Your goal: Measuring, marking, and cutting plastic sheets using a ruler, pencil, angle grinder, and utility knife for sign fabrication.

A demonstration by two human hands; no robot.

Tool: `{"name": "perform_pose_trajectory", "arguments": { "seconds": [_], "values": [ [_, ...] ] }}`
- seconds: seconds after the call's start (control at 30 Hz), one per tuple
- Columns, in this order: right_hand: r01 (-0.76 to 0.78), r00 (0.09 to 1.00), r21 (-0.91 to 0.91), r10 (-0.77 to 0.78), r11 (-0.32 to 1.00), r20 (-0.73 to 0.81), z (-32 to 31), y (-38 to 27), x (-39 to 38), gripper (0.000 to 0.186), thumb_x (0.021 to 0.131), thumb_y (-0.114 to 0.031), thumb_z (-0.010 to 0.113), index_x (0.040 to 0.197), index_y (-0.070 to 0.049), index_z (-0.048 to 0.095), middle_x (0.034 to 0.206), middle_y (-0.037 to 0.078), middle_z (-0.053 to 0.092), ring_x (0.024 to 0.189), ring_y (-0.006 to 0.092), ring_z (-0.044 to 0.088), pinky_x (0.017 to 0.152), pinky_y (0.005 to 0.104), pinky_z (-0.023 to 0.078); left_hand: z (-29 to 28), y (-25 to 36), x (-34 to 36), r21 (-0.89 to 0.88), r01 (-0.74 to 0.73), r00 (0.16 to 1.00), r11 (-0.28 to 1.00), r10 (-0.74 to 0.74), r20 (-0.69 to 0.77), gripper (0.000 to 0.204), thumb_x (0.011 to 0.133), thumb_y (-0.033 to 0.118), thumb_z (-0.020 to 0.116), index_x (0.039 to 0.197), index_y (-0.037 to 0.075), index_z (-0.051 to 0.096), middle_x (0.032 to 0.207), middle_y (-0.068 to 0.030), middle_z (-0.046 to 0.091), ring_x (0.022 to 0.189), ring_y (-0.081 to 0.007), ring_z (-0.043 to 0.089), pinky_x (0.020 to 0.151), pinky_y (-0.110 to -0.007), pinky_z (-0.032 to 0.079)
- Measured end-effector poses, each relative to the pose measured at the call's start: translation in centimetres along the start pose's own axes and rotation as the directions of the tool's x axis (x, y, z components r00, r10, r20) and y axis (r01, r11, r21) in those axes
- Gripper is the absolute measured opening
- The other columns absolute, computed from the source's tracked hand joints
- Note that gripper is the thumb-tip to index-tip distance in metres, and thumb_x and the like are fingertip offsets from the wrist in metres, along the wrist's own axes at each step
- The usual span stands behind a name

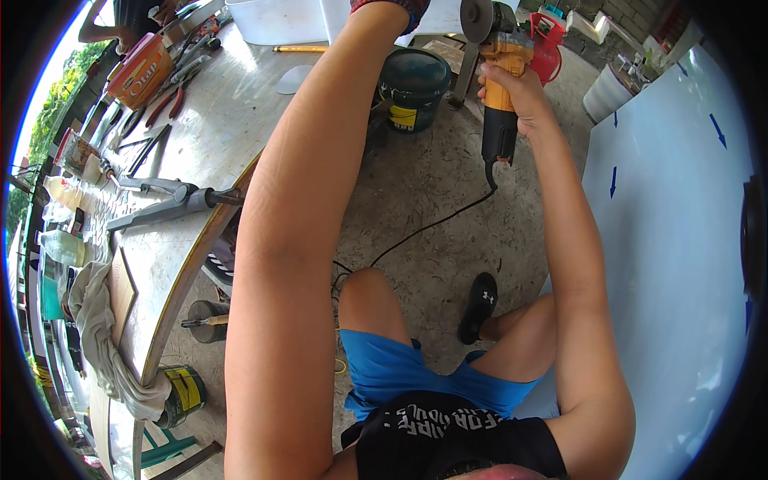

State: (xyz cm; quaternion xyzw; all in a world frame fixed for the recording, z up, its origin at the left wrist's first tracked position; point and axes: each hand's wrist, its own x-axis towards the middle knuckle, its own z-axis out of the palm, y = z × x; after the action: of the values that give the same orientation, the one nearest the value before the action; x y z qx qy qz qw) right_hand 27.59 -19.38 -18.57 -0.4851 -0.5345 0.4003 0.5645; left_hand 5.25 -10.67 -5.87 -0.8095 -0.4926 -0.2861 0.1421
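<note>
Above concrete floor (432,188) | right hand (518,90) grips angle grinder (499,100) | left hand (406,10) gloved

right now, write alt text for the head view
The person's right hand holds an orange grinder over a concrete floor. The gloved left hand is cut off at the top edge; a table with tools stands to the left.

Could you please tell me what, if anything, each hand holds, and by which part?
The right hand holds the angle grinder by its orange body. The left hand is largely cut off, so I cannot tell.
</note>
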Motion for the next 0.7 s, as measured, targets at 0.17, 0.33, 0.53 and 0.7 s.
{"name": "perform_pose_trajectory", "arguments": {
  "seconds": [0.17, 0.33, 0.53, 0.7],
  "values": [
    [-0.006, 1.000, 0.031, 0.006, 0.999, 0.005, 0.7, -0.1, -0.1, 0.044, 0.083, -0.026, 0.085, 0.112, 0.002, 0.068, 0.091, 0.013, 0.073, 0.070, 0.0193, 0.073, 0.063, 0.0320, 0.060, -0.7, -0.5, 0.1, 0.024, 0.021, 1.000, 0.999, -0.022, 0.020, 0.033, 0.096, 0.033, 0.055, 0.102, 0.011, 0.079, 0.108, -0.0173, 0.076, 0.102, -0.0361, 0.073, 0.086, -0.047, 0.058],
    [-0.020, 1.000, -0.005, 0.020, 1.000, 0.003, 0.3, 0.4, -0.3, 0.044, 0.086, -0.032, 0.082, 0.113, -0.001, 0.066, 0.090, 0.009, 0.071, 0.071, 0.0167, 0.072, 0.063, 0.0310, 0.059, -0.1, -0.2, 0.1, -0.015, 0.020, 1.000, 1.000, -0.020, 0.006, 0.033, 0.096, 0.033, 0.055, 0.103, 0.012, 0.079, 0.109, -0.0166, 0.076, 0.103, -0.0358, 0.072, 0.088, -0.046, 0.057],
    [-0.012, 1.000, -0.017, 0.012, 1.000, 0.001, 0.7, 0.4, -0.7, 0.042, 0.085, -0.029, 0.082, 0.112, -0.001, 0.066, 0.089, 0.010, 0.071, 0.071, 0.0176, 0.072, 0.063, 0.0310, 0.058, -0.2, -0.3, 0.1, -0.048, 0.030, 1.000, 0.998, -0.030, 0.002, 0.033, 0.096, 0.035, 0.057, 0.105, 0.013, 0.079, 0.109, -0.0157, 0.076, 0.104, -0.0356, 0.072, 0.090, -0.046, 0.057],
    [-0.021, 1.000, -0.004, 0.021, 1.000, 0.010, 0.5, 1.0, -0.8, 0.041, 0.085, -0.028, 0.082, 0.112, -0.002, 0.065, 0.089, 0.010, 0.071, 0.070, 0.0179, 0.071, 0.063, 0.0316, 0.058, -0.3, -0.3, 0.2, -0.020, 0.035, 0.999, 0.999, -0.035, 0.015, 0.033, 0.096, 0.035, 0.055, 0.106, 0.014, 0.079, 0.110, -0.0155, 0.075, 0.104, -0.0357, 0.072, 0.090, -0.047, 0.057]
  ]
}}
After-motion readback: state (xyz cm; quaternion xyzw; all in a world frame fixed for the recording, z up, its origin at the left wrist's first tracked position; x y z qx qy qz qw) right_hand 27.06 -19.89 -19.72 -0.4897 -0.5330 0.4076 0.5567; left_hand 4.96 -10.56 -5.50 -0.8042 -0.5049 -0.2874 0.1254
